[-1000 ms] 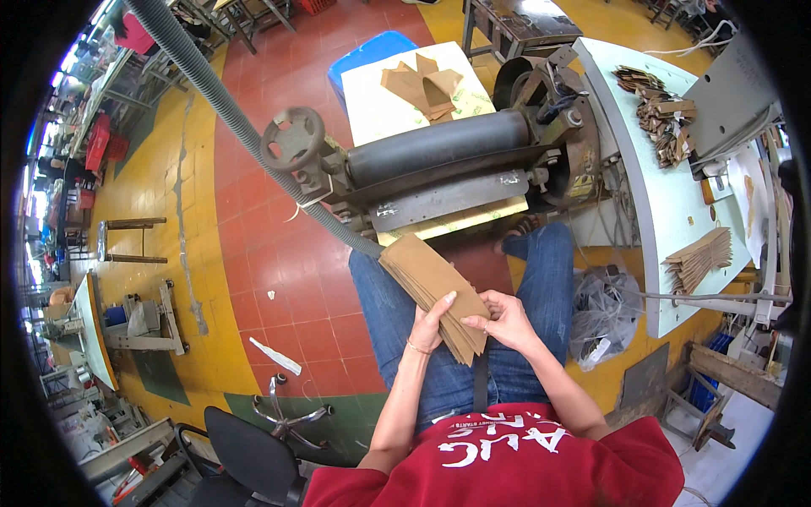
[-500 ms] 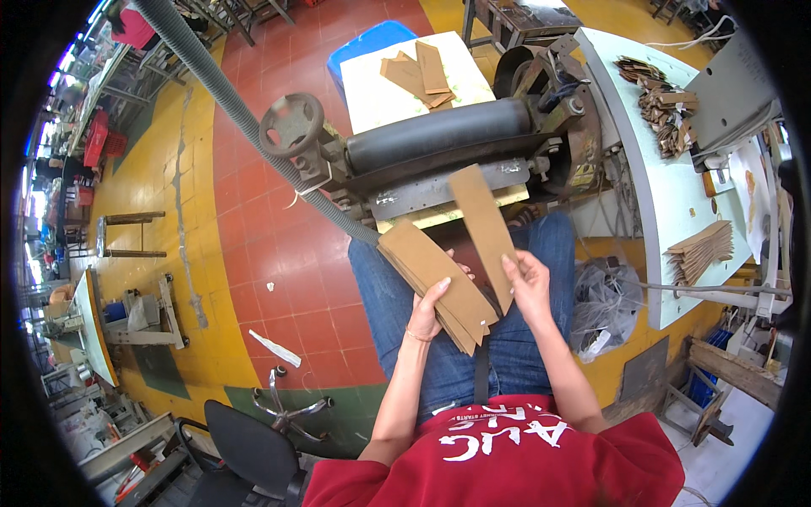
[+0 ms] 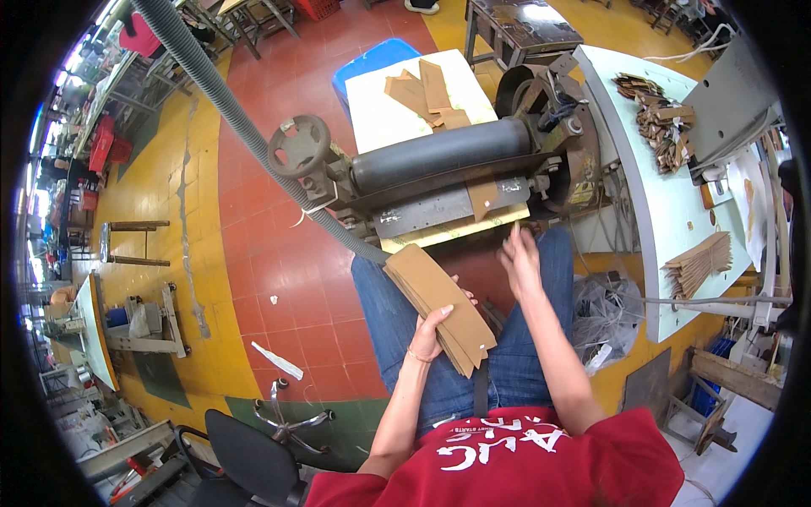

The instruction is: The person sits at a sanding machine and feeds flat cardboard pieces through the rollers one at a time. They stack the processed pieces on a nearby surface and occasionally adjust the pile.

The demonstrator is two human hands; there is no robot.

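Note:
My left hand [image 3: 427,336] grips a stack of flat brown strips [image 3: 443,296] above my lap, thumb on top and fingertips showing past the far edge. The strips are fanned slightly at the near end. My right hand [image 3: 521,258] is off the stack, its fingers loosely stretched toward the machine with nothing in them. Just ahead of it, one brown strip [image 3: 483,196] lies on the metal feed plate [image 3: 414,213], its far end hidden under the bar before the black roller [image 3: 439,154]. More brown pieces [image 3: 422,91] lie beyond the roller on a pale board.
A handwheel [image 3: 299,145] and a ribbed grey hose [image 3: 203,80] stand at the machine's left. On the right, a pale table [image 3: 629,203] bears bundles of brown strips [image 3: 699,264]. A plastic bag [image 3: 606,313] lies by my right leg, a black chair [image 3: 245,452] behind on the left.
My right hand has let go of its strip, which now lies on the feed plate, partly under the machine's bar. The left hand keeps its stack. The view has shifted slightly.

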